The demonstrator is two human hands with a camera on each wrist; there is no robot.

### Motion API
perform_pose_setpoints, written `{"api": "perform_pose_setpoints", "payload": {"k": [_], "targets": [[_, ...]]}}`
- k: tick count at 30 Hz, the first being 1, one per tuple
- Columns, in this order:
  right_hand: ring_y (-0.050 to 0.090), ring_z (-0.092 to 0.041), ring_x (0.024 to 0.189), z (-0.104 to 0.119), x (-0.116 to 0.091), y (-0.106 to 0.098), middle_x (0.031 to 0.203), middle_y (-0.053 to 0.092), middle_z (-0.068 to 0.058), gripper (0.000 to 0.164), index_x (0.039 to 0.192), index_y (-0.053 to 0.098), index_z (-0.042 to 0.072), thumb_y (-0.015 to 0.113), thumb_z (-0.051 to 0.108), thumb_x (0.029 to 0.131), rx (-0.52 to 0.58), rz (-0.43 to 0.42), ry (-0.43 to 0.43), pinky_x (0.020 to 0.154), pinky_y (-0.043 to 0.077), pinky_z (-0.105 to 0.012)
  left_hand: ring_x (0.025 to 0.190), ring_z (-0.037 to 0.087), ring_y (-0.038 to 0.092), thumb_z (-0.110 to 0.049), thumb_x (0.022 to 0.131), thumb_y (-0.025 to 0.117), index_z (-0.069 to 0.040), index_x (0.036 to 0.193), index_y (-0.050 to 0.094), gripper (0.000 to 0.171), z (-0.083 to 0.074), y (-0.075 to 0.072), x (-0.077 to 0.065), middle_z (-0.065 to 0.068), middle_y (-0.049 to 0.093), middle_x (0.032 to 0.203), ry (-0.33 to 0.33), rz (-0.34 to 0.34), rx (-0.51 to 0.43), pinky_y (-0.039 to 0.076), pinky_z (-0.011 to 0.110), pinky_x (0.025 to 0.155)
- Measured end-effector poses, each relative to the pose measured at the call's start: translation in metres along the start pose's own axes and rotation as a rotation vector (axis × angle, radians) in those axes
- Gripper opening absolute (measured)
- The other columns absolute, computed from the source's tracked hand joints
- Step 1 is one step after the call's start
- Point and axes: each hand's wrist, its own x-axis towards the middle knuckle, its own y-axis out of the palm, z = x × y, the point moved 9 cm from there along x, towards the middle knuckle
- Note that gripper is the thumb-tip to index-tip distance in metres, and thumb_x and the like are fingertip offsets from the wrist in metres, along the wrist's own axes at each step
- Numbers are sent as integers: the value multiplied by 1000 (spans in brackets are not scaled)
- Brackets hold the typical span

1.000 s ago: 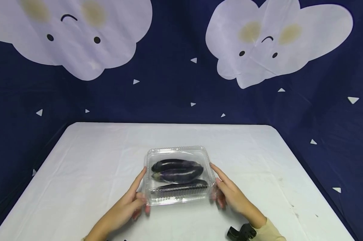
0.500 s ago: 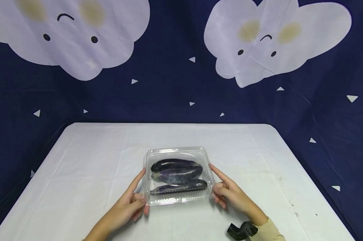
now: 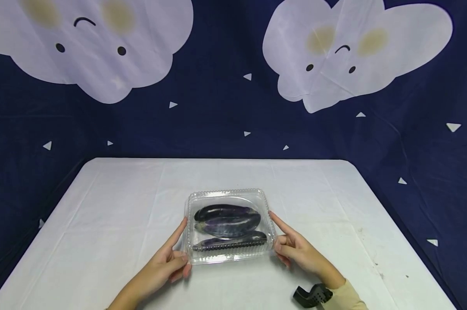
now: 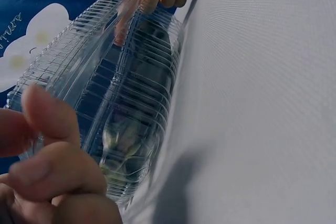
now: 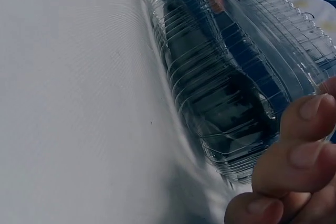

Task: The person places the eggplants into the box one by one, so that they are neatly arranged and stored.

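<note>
A clear plastic clamshell box rests on the white table, its lid down. Through the plastic show several dark purple eggplants: two side by side, and another along the front. My left hand is at the box's left side, its straight index fingertip at the edge and its thumb by the front corner. At the right side, my right hand likewise reaches its index fingertip to the edge, with the other fingers loosely bent. Both wrist views show bent fingers close beside the ribbed wall.
The white-covered table extends around the box, with small dark marks at right. A black strap-like piece is by my right sleeve. Behind hangs a dark blue cloth printed with clouds and small triangles.
The hands and box stay almost in place. My right hand's thumb and lower fingers have shifted slightly, and reflections on the lid have changed, with the view moving a little.
</note>
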Motion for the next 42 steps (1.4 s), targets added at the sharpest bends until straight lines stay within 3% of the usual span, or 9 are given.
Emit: {"api": "perform_pose_setpoints", "payload": {"k": [9, 16, 22, 27, 33, 38, 42], "targets": [[39, -27, 52, -1, -1, 1, 70, 46, -20, 80, 159, -5, 5, 44, -11, 98, 29, 5, 0, 40, 32, -40, 55, -1, 47, 3, 100, 44, -21, 160, -9, 83, -1, 1, 2, -3, 59, 70, 36, -22, -3, 26, 36, 41], [46, -9, 56, -7, -2, -2, 74, 57, 6, 82, 159, -3, 6, 47, -9, 96, 57, -35, 37, 43, 28, -41, 55, 0, 48, 3, 98, 46, -23, 161, -5, 85, 3, 0, 3, -4, 57, 67, -24, -79, 33, 33, 24, 43], [48, -5, 58, -7, -2, -3, 76, 59, 7, 83, 160, -1, 8, 49, -8, 96, 48, -56, 57, 44, 29, -41, 54, -1, 49, 6, 95, 46, -24, 161, -4, 87, 1, 0, 2, -4, 55, 65, -40, -116, 36, 39, 12, 48], [49, -5, 58, -8, -1, -2, 76, 59, 6, 84, 160, -1, 9, 50, -7, 96, 36, -68, 90, 45, 30, -41, 53, 0, 47, 7, 94, 46, -25, 161, -3, 88, -1, 0, 3, -2, 55, 66, -44, -134, 41, 39, 12, 47], [46, -12, 55, -7, -1, -2, 71, 55, 1, 82, 160, 0, 7, 49, -8, 95, 10, -81, 56, 43, 32, -38, 57, 1, 49, 4, 96, 44, -30, 160, -5, 87, 1, 1, 2, -1, 55, 68, -87, -135, 47, 40, 12, 50], [42, -27, 51, 1, 1, -8, 65, 44, -23, 77, 160, 9, 10, 44, -6, 94, -168, -117, 100, 43, 43, -33, 53, 5, 44, 0, 99, 37, -39, 159, -4, 82, 0, -2, 0, 7, 58, 70, -191, -185, 163, 39, 18, 49], [45, -16, 50, 15, 4, -22, 66, 50, -15, 56, 156, 31, 16, 42, 7, 102, -503, -248, 171, 47, 45, -29, 55, 10, 46, -17, 106, 34, -37, 159, 9, 62, -10, -14, -2, 7, 61, 72, -273, -325, 389, 41, 28, 50]]}}
